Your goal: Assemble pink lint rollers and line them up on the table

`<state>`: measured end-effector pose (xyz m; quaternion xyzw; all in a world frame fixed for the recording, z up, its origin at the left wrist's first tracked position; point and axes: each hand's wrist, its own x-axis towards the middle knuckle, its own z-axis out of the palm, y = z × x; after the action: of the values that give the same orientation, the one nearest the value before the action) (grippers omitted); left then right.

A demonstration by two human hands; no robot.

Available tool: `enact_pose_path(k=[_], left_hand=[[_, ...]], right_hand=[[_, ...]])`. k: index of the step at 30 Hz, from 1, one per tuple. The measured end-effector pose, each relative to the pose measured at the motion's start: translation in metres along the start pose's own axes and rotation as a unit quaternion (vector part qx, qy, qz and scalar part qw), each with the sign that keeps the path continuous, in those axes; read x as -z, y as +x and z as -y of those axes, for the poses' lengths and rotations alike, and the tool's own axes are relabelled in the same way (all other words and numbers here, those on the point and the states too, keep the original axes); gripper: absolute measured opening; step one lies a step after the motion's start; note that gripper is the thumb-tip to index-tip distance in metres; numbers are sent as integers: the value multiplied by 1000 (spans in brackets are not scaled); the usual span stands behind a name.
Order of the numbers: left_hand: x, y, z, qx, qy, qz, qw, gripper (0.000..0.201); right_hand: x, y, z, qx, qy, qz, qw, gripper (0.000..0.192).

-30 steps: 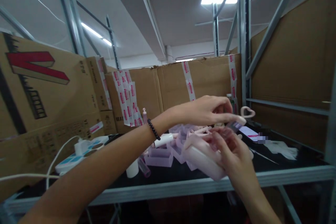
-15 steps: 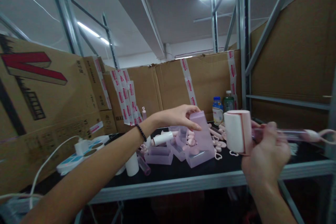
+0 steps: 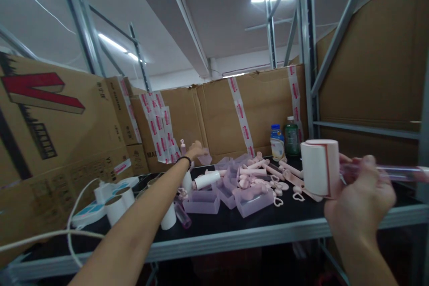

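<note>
1. Two bottles stand at the back of the black shelf; three white rolls sit at its left.
2. Bare room lies along the shelf's front edge, before the pile of lilac trays.
3. The right hand clamps a lint roller, white with a clear pink handle, off the shelf's right front.
4. The left hand pinches a small lilac piece far back.

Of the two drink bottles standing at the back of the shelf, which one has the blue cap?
The left bottle, with a pale label; the bottle to its right is dark green with a light cap.
</note>
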<state>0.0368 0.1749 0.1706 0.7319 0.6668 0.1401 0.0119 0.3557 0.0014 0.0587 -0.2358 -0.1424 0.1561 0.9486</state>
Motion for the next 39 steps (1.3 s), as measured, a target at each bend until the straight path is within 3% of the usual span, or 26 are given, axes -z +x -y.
enact_pose_path(k=[5,9,13,17,19,21,23,25,28,33,34,37,38,39], left_hand=[[-20,17,8,59,43,14,997,38],[-26,13,5,73,30,-15,997,39],[-14,5,-9,54,-37,-85,994,39],[5,-5,-43,-16,-168,-167,971,37],[5,-24,-64,-61,-250,-196,946,35],[-4,-60,-85,-118,-332,-205,913,44],[-22,-109,-101,-182,-401,-190,877,60],[-44,-159,-112,-234,-444,-160,850,62],[-73,-211,-118,-241,-548,-132,790,61],[-83,-231,-95,-89,-594,-251,759,52],[-81,-233,-84,-73,-594,-273,753,51],[-70,-242,-50,-41,-575,-330,747,51],[-66,-247,-40,-49,-552,-342,759,49],[-63,-252,-32,-69,-516,-348,780,46]], right_hand=[[-6,-4,6,-46,17,-16,999,15],[-11,-11,5,-51,38,-4,998,16],[-14,-21,0,-69,51,18,996,22],[-18,-34,0,-93,67,40,993,24],[-20,-43,0,-108,74,45,990,26],[-22,-53,-1,-126,72,56,988,30],[-23,-65,-4,-150,61,74,984,35],[-23,-80,-8,-176,43,94,979,39],[-23,-106,-13,-213,19,153,965,40],[-20,-133,-9,-166,-122,328,922,51],[-19,-133,-5,-148,-172,379,897,55],[-16,-130,13,-74,-307,533,785,64],[-16,-130,22,-30,-325,559,763,64],[-15,-131,30,22,-324,564,759,61]])
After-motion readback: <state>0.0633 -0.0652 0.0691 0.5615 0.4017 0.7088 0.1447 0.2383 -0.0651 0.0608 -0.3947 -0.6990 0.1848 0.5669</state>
